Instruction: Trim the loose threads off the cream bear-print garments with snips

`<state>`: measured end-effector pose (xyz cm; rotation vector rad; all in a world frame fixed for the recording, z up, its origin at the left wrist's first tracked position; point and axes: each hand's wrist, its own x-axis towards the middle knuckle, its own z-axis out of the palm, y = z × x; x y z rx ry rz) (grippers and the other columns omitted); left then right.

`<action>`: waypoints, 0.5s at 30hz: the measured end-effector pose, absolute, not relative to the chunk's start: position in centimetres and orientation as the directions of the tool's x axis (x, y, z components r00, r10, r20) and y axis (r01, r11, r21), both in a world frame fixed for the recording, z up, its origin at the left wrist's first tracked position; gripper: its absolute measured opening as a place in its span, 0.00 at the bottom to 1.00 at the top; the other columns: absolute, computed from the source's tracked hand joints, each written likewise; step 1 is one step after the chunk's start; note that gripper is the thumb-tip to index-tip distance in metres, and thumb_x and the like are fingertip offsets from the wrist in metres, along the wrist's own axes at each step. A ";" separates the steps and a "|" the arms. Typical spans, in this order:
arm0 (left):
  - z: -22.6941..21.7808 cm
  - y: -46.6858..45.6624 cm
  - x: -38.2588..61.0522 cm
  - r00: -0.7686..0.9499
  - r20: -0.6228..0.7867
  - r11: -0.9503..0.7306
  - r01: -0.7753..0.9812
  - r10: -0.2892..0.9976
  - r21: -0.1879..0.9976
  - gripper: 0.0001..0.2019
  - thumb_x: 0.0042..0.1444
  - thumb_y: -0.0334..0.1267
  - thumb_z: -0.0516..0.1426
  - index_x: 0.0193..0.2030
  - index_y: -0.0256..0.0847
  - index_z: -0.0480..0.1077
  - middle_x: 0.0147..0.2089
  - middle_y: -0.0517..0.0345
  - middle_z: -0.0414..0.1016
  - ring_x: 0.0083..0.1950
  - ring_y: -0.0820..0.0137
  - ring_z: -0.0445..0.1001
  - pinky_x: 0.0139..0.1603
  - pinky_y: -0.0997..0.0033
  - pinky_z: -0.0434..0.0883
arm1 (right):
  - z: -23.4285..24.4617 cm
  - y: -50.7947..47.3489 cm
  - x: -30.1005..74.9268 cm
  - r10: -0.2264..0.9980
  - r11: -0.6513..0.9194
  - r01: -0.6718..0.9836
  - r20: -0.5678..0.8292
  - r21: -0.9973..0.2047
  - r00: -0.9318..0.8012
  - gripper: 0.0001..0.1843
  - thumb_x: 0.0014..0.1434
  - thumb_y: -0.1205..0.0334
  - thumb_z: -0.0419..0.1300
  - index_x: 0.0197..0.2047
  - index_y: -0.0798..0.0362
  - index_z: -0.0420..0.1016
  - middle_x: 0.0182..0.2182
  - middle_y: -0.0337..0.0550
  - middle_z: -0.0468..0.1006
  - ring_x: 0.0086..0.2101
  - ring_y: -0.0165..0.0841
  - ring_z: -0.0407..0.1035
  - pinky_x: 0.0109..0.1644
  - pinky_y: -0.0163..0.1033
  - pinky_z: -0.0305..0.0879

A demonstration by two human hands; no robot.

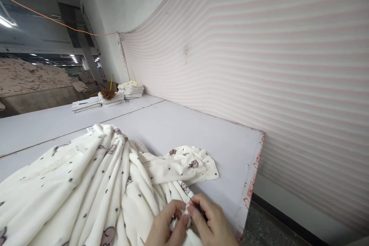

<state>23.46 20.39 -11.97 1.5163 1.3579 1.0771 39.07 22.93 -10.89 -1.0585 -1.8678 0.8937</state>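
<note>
A white fleece cloth with small dark dots and pink animal prints lies bunched on the pale table, spreading to the lower left. At the bottom edge both my hands meet on a fold of it. My left hand pinches the cloth with curled fingers. My right hand is closed too, its fingertips pressed to the same fold, with a thin dark thing between them that I cannot make out.
The table's right edge drops to a dark floor. A pink-striped sheet hangs along the wall. Stacks of folded white cloth and flat bundles lie at the far end. A large heap of fabric rises at the back left.
</note>
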 end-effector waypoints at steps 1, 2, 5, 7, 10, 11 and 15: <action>-11.8 20.4 23.5 0.058 0.065 -0.079 0.289 0.996 0.954 0.20 0.57 0.56 0.52 0.34 0.40 0.69 0.27 0.63 0.64 0.28 0.72 0.61 0.31 0.75 0.61 | -10.9 22.8 39.0 0.909 0.375 0.324 0.275 -0.869 -0.314 0.13 0.65 0.55 0.49 0.32 0.51 0.66 0.25 0.37 0.72 0.27 0.31 0.68 0.31 0.32 0.61; -11.6 20.5 23.4 0.061 0.047 -0.062 0.264 0.997 0.963 0.21 0.57 0.57 0.53 0.31 0.39 0.68 0.26 0.62 0.63 0.29 0.72 0.62 0.31 0.75 0.60 | -10.8 22.7 38.9 0.919 0.348 0.308 0.258 -0.885 -0.299 0.14 0.65 0.54 0.49 0.32 0.51 0.65 0.24 0.37 0.72 0.27 0.30 0.67 0.31 0.32 0.61; -11.2 20.7 23.1 0.040 -0.022 0.016 0.142 0.999 0.990 0.23 0.52 0.61 0.56 0.31 0.39 0.69 0.28 0.62 0.65 0.31 0.71 0.63 0.33 0.75 0.62 | -10.6 22.5 39.2 0.930 0.293 0.230 0.220 -0.928 -0.295 0.10 0.61 0.55 0.54 0.35 0.52 0.69 0.28 0.38 0.74 0.29 0.32 0.70 0.34 0.32 0.65; -11.3 20.8 22.9 0.021 -0.053 0.051 0.085 0.998 0.995 0.25 0.49 0.63 0.57 0.32 0.39 0.70 0.29 0.61 0.66 0.33 0.70 0.64 0.35 0.74 0.62 | -10.5 22.3 39.6 0.928 0.297 0.207 0.230 -0.932 -0.294 0.10 0.57 0.58 0.58 0.40 0.52 0.73 0.33 0.41 0.76 0.34 0.35 0.72 0.39 0.34 0.67; -11.5 20.8 22.8 0.023 -0.062 0.061 0.061 0.998 0.996 0.24 0.50 0.62 0.58 0.33 0.39 0.70 0.28 0.63 0.65 0.32 0.71 0.63 0.35 0.73 0.62 | -10.1 22.2 40.3 0.919 0.320 0.273 0.228 -0.907 -0.320 0.12 0.55 0.62 0.59 0.43 0.51 0.77 0.36 0.43 0.77 0.37 0.36 0.73 0.41 0.36 0.69; -11.6 20.8 22.9 0.029 -0.054 0.052 0.062 0.998 0.997 0.24 0.50 0.62 0.57 0.33 0.40 0.69 0.28 0.63 0.65 0.32 0.70 0.63 0.36 0.73 0.62 | -10.0 22.3 40.4 0.917 0.324 0.295 0.222 -0.899 -0.331 0.12 0.55 0.63 0.60 0.43 0.50 0.79 0.35 0.44 0.78 0.36 0.37 0.74 0.41 0.36 0.69; -11.9 20.7 23.1 0.030 -0.022 0.018 0.099 0.999 0.995 0.23 0.51 0.62 0.56 0.33 0.40 0.69 0.29 0.63 0.64 0.33 0.69 0.64 0.38 0.72 0.63 | -9.6 22.7 40.4 0.914 0.333 0.316 0.222 -0.889 -0.339 0.11 0.54 0.65 0.61 0.40 0.50 0.81 0.34 0.44 0.81 0.36 0.38 0.74 0.41 0.37 0.69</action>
